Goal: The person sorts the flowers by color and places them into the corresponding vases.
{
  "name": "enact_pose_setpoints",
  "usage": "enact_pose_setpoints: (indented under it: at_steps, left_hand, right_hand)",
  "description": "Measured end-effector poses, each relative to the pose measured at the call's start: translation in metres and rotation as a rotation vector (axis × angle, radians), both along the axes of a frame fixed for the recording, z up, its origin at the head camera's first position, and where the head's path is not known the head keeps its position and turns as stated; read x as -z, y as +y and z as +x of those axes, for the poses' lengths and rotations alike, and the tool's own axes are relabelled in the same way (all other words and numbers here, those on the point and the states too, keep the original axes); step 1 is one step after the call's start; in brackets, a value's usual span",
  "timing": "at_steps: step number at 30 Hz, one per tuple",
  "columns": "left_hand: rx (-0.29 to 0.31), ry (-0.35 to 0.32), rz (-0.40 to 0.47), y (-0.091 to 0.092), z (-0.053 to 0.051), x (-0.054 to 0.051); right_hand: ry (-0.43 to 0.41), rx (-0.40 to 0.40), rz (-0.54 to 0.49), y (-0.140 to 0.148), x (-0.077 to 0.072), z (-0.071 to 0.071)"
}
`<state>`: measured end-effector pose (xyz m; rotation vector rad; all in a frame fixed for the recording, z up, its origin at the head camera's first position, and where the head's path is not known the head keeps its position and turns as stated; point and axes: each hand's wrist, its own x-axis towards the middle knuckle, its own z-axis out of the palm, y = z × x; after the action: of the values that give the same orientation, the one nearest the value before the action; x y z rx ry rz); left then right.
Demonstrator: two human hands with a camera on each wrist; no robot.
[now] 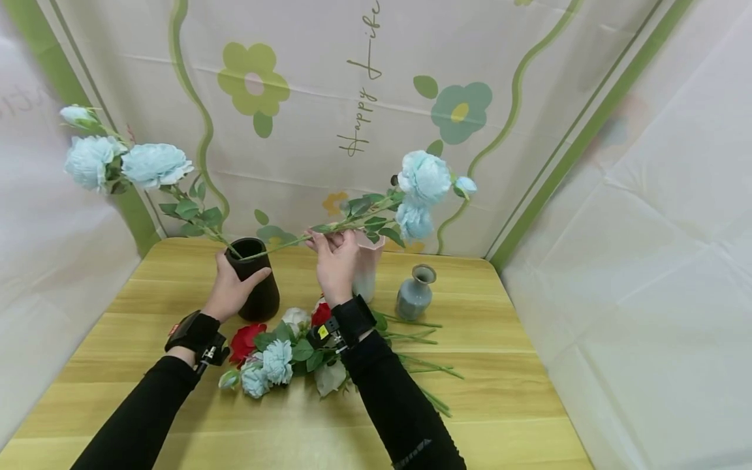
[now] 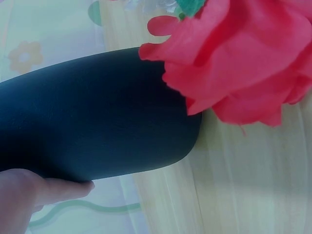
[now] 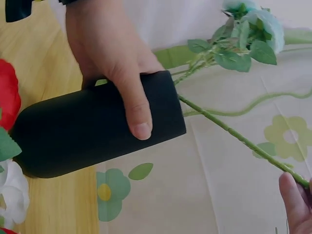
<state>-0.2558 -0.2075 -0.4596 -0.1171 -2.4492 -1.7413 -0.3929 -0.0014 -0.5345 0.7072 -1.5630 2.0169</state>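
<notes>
My left hand (image 1: 230, 287) grips a black vase (image 1: 261, 297) near its rim, thumb across the front, as the right wrist view also shows. One artificial light-blue flower spray (image 1: 155, 164) stands in the vase, leaning left. Between its fingers, my right hand (image 1: 337, 267) pinches the green stem (image 3: 239, 138) of a second light-blue flower spray (image 1: 423, 179). This stem's lower end is at the vase mouth, and its blossoms lean to the right. The left wrist view shows the vase's dark side (image 2: 97, 117) with a red flower (image 2: 243, 63) close in front.
A pile of red, white and light-blue flowers (image 1: 276, 362) lies before the vase, under my right forearm, its stems (image 1: 431, 365) pointing right. Behind my right hand stands a pale pink-and-white vase (image 1: 367, 267), partly hidden. A small grey-blue vase (image 1: 414, 294) is farther right on the wooden table (image 1: 499, 391).
</notes>
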Motion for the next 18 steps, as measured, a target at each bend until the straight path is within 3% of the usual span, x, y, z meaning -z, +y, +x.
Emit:
enact_pose_setpoints:
  at_steps: [4,7,8,10,11,13,14,16,17,18]
  left_hand:
    - [-0.008,0.001,0.004,-0.002,0.000,0.000]
    - [-0.016,0.004,0.004,-0.003,-0.001,0.000]
    - [-0.017,0.009,0.003,-0.003,-0.001,0.000]
    - [-0.022,0.019,0.003,-0.004,-0.001,0.000]
    - [-0.025,0.024,-0.001,-0.004,-0.001,0.000]
    - [-0.026,0.032,-0.006,-0.005,0.000,0.000]
    - [-0.026,0.034,-0.009,-0.004,0.000,-0.001]
    - [-0.028,0.035,-0.015,-0.004,0.000,-0.001]
    - [-0.027,0.035,-0.018,-0.004,0.000,-0.001]
    - [-0.023,0.034,-0.016,-0.004,-0.001,-0.001]
  right_hand:
    - [-0.130,0.001,0.070,-0.004,-0.090,0.077]
    - [-0.191,-0.026,0.096,-0.010,-0.125,0.099]
    - [-0.167,-0.042,0.105,-0.014,-0.112,0.084]
    - [-0.174,-0.036,0.170,-0.021,-0.106,0.073]
    - [-0.156,-0.013,0.217,-0.029,-0.084,0.052]
    - [-0.148,-0.005,0.300,-0.036,-0.082,0.048]
    - [-0.125,-0.002,0.332,-0.038,-0.083,0.050]
    - [-0.149,-0.007,0.400,-0.040,-0.109,0.071]
    - [-0.133,-0.007,0.423,-0.039,-0.123,0.085]
    - [-0.136,-0.031,0.435,-0.036,-0.148,0.106]
